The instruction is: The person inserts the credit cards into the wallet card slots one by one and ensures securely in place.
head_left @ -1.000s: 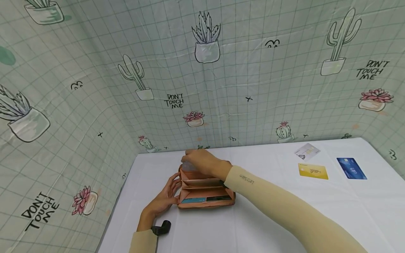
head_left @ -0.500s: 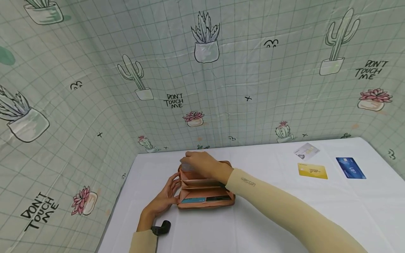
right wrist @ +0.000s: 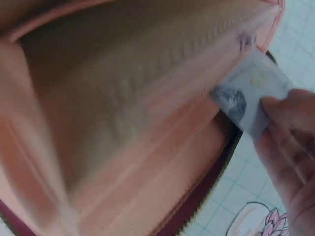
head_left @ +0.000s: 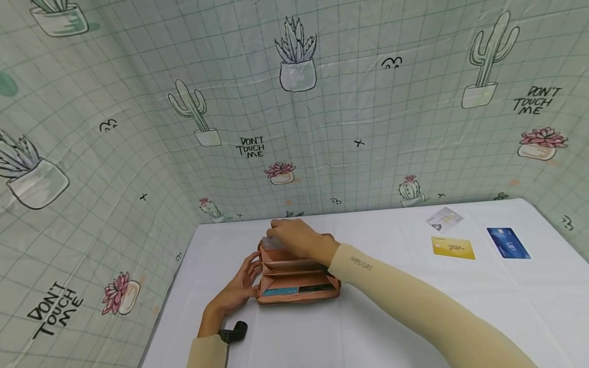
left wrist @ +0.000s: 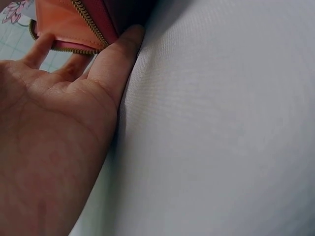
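Note:
A zip-around wallet [head_left: 298, 280], salmon pink inside, stands spread on the white table with its compartments facing me. My left hand [head_left: 236, 287] holds its left side, the thumb at the front corner and the fingers farther back; in the left wrist view the thumb lies along the wallet's outside, by the brass zip. Over the rear compartment, my right hand [head_left: 294, 237] pinches a silvery card [right wrist: 250, 93] between thumb and fingers. In the right wrist view one card corner meets the pocket's edge. A light blue card [head_left: 279, 291] and a black card [head_left: 316, 288] sit in the front slots.
To the right on the table [head_left: 391, 317] lie a silver card [head_left: 444, 220], a yellow card [head_left: 453, 247] and a blue card [head_left: 508, 243], apart from each other. A cactus-print cloth [head_left: 340, 102] rises behind and at the left.
My right hand has shifted slightly at the wallet's rear compartment, and more of the silvery card shows below its fingers. The left hand keeps its place on the wallet.

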Motion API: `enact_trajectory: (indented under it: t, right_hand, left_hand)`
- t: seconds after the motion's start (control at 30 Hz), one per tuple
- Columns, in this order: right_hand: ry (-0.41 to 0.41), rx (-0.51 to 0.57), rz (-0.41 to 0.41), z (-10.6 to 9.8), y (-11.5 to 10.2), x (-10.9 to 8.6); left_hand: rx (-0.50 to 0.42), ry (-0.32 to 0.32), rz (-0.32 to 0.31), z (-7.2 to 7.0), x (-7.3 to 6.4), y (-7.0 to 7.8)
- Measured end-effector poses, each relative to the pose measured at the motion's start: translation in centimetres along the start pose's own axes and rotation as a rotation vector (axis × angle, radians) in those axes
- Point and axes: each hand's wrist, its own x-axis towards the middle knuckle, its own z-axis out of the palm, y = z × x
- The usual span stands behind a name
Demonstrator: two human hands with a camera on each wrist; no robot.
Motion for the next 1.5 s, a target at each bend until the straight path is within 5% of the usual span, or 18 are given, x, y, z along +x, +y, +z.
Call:
enact_trajectory:
  t: [0.93,1.2,1.5]
  right_hand:
    - [-0.192,0.123,-0.017,-0.3,0.1,0.5]
    - [-0.161,0.172,-0.011,-0.4,0.0,-0.1]
    - [-0.222,0.124,0.031,-0.4,0.0,-0.3]
  left_hand:
    - [0.003,0.011,-0.005,0.1,-0.1,-0.3]
    - [0.006,0.004,0.022,0.1,-0.2,-0.3]
    - [0.007,0.015,0.011,0.1,-0.1,0.0]
